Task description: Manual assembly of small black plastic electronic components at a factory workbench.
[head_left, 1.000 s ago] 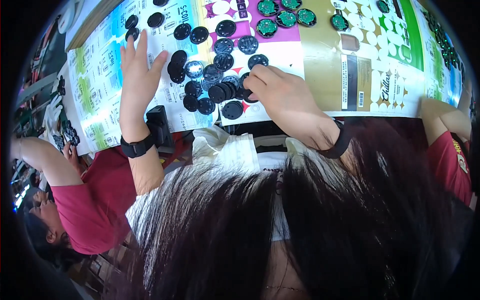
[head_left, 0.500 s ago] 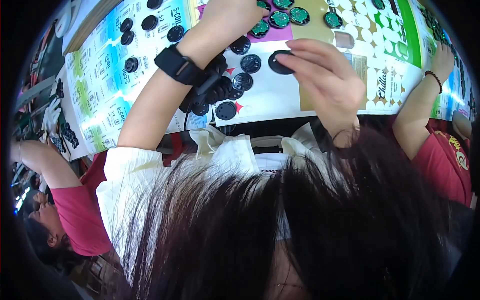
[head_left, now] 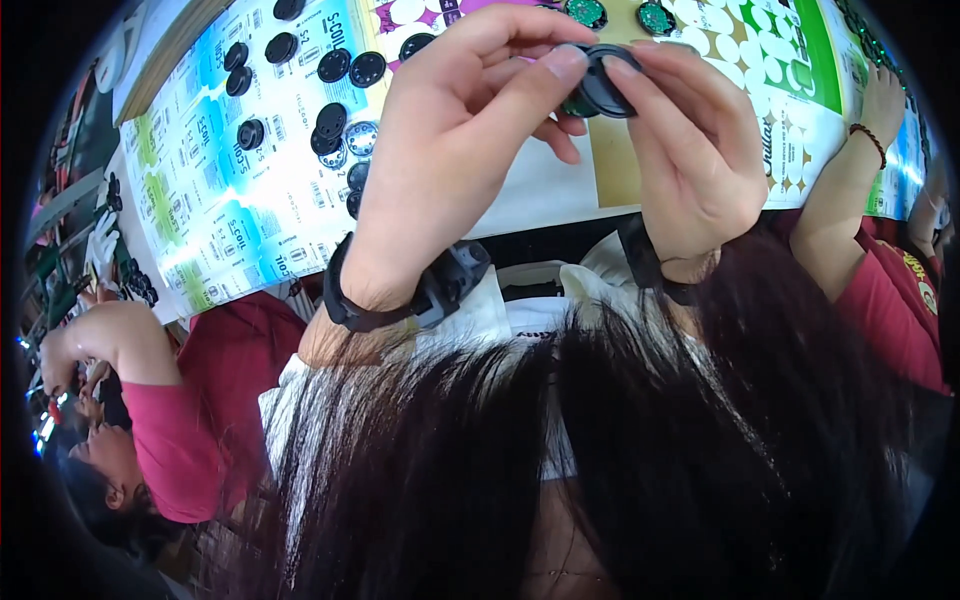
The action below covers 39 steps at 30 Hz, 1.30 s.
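Observation:
In front of me, over the table, my left hand (head_left: 450,140) and my right hand (head_left: 700,140) meet at the fingertips. The right thumb and fingers pinch a black disc (head_left: 608,88), tilted on its edge. Directly behind it, the left fingers grip a dark round part (head_left: 578,104), mostly hidden by the disc and fingers. Whether the two pieces are joined I cannot tell. Beyond the hands lie round green circuit boards in black rims, one of them a green board (head_left: 656,18). Left of my left hand are several black round caps (head_left: 332,118), one resting on a clear ribbed disc (head_left: 361,138).
Printed sheets (head_left: 205,200) cover the table, with more black round parts (head_left: 281,47) spread at the left. A wooden strip (head_left: 178,58) borders the far left. Co-workers in red sit on both sides: a red sleeve (head_left: 170,440) at left, a forearm (head_left: 840,200) at right.
My left hand has come back from the green boards and now meets my right hand, holding a dark round part. The right hand has lifted slightly with its black disc.

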{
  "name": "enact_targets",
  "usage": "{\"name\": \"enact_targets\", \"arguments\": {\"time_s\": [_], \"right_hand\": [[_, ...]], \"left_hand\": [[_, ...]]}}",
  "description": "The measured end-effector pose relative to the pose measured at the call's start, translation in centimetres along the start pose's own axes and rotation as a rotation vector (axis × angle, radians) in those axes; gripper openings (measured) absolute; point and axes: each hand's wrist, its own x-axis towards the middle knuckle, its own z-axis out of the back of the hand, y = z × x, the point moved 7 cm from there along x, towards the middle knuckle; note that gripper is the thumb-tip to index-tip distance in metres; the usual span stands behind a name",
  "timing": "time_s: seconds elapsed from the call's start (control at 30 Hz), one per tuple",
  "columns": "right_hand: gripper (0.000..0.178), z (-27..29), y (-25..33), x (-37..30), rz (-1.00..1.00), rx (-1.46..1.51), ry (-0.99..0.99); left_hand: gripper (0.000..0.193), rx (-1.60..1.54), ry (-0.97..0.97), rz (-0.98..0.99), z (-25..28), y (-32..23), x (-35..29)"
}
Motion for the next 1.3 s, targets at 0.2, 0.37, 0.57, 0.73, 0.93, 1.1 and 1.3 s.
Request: {"name": "enact_targets", "arguments": {"time_s": [0.2,0.37,0.57,0.73,0.93,1.1,1.3], "right_hand": [[0.033,1.1,3.0,0.2,-0.006,-0.085,0.065],[0.036,2.8,2.6,-0.1,-0.034,-0.105,0.106],[0.040,3.0,3.3,0.3,-0.046,-0.081,0.148],[0.043,3.7,3.3,0.7,-0.061,-0.076,0.183],[0.047,1.8,4.5,1.4,-0.082,-0.067,0.238],[0.047,2.2,4.0,1.2,-0.114,-0.027,0.227],[0.046,1.5,4.2,1.3,-0.091,-0.018,0.231]], "left_hand": [[0.026,-0.346,0.695,-1.105,-1.8,-0.7,0.5],[0.029,-0.117,0.260,-0.391,-2.3,-1.5,-0.6],[0.037,-0.059,0.156,-0.001,-0.2,-0.1,-1.4],[0.047,-0.332,0.453,-0.201,-1.4,-0.4,1.0],[0.054,-0.363,1.008,-0.916,-0.9,-0.9,-0.1],[0.056,-0.400,0.258,0.117,-0.5,1.8,-1.3],[0.057,-0.395,0.292,0.132,0.8,2.4,-1.5]]}}
